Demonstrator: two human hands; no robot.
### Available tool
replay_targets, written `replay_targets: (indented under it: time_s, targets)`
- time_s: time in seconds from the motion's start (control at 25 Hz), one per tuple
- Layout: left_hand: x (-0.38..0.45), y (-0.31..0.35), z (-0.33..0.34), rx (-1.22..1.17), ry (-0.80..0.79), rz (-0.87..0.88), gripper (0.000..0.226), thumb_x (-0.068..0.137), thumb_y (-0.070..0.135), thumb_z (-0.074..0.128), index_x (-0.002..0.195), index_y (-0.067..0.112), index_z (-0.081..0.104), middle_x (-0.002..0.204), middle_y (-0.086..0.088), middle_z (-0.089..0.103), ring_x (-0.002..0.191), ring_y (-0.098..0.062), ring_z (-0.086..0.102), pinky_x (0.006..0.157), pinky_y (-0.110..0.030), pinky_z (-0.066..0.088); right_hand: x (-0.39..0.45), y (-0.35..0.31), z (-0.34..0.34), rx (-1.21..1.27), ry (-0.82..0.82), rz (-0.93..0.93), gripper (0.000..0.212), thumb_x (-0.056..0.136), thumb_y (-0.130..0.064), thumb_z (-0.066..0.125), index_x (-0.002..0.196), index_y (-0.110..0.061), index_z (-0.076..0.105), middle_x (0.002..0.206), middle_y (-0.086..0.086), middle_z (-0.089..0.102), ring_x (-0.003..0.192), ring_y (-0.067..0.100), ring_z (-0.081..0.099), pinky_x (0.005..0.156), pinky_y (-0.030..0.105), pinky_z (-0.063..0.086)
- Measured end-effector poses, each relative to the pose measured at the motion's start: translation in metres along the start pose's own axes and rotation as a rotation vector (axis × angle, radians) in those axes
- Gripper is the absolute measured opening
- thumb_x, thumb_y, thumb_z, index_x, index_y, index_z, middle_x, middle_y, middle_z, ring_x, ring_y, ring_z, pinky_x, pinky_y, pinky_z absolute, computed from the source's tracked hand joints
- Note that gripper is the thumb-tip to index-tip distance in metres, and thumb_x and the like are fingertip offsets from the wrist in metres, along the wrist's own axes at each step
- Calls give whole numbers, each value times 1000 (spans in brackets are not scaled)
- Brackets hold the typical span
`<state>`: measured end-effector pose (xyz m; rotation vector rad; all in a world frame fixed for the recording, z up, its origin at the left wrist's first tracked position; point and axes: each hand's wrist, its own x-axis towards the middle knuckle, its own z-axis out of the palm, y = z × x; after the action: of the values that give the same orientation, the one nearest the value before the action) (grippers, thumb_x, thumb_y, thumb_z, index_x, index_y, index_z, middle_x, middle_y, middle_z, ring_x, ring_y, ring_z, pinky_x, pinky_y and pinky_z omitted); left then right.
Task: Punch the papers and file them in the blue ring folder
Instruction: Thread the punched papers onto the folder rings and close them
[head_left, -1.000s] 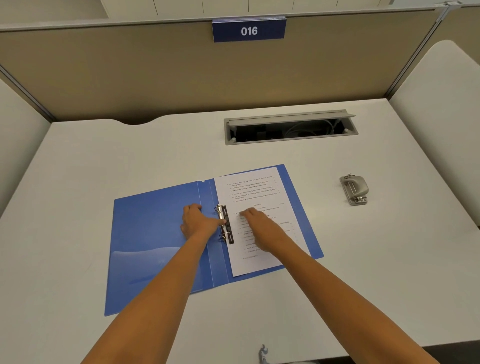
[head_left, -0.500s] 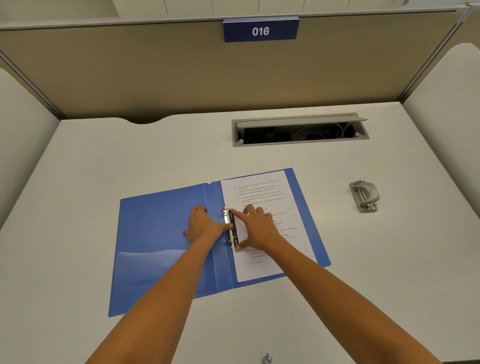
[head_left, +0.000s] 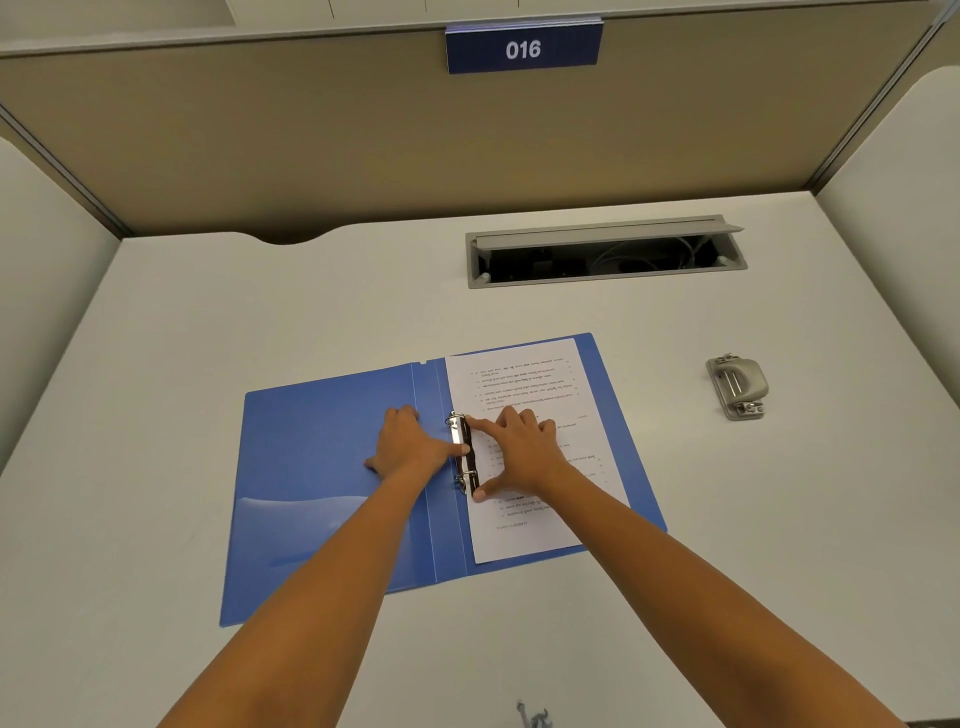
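The blue ring folder (head_left: 322, 467) lies open on the white desk. Printed white papers (head_left: 524, 384) lie on its right half, threaded on the metal ring clip (head_left: 464, 452) at the spine. My left hand (head_left: 408, 449) rests flat on the left cover, its thumb touching the middle of the clip. My right hand (head_left: 519, 452) lies on the papers with the index finger at the upper ring and the thumb at the lower ring. A grey hole punch (head_left: 736, 387) stands on the desk to the right, apart from both hands.
An open grey cable hatch (head_left: 605, 252) sits in the desk behind the folder. Beige partition walls enclose the desk at the back and sides, with a blue "016" sign (head_left: 523, 49) on top. A small metal object (head_left: 532, 717) shows at the near desk edge.
My right hand has slid left across the papers to the ring clip, spreading index finger and thumb along it. The left hand stayed by the clip. The head camera shifted slightly.
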<state>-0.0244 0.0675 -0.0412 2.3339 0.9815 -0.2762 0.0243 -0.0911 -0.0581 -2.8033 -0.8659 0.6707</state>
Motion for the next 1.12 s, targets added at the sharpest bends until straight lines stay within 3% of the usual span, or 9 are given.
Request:
replay_targets:
  time_s: [0.32, 0.44, 0.56, 0.64, 0.8, 1.12]
  targets:
    - [-1, 8, -4, 70, -29, 1, 87, 59, 49, 87, 128, 15, 47, 129, -5, 45, 120, -26, 49, 95, -50, 47, -2, 0, 5, 41, -3, -1, 107, 64, -68, 71, 149, -39, 13, 138, 2, 37, 126, 25, 33, 103, 45, 28]
    - [-7, 6, -3, 54, 7, 42, 83, 62, 50, 84, 128, 17, 47, 129, -3, 45, 121, -25, 48, 94, -48, 44, -9, 6, -3, 251, 6, -10, 104, 65, -64, 74, 148, -37, 18, 140, 0, 38, 128, 23, 32, 105, 45, 24]
    - [-10, -2, -8, -72, 80, 56, 74, 71, 53, 76, 129, 17, 48, 130, 0, 47, 121, -23, 48, 94, -46, 40, -16, 32, -10, 531, 223, 132, 88, 70, -67, 67, 143, -35, 31, 135, -2, 44, 127, 20, 37, 105, 46, 26]
    - [-8, -13, -16, -127, 151, 7, 66, 78, 50, 71, 129, 14, 48, 131, -3, 45, 122, -25, 47, 96, -47, 40, -19, 54, -8, 519, 388, 346, 80, 76, -68, 60, 141, -28, 36, 138, 3, 43, 128, 25, 38, 106, 50, 29]
    - [5, -50, -36, -142, 232, -175, 65, 84, 44, 62, 135, 9, 43, 139, -12, 41, 127, -34, 41, 100, -52, 38, -30, 77, 2, 454, 485, 647, 77, 85, -61, 53, 143, -14, 33, 140, 13, 39, 127, 32, 38, 103, 49, 33]
    - [6, -121, -62, -156, 221, -446, 79, 92, 52, 49, 151, 8, 17, 154, -23, 22, 143, -39, 20, 110, -62, 24, -46, 74, 17, 440, 588, 662, 77, 88, -58, 51, 142, -6, 33, 138, 15, 41, 126, 31, 42, 102, 47, 40]
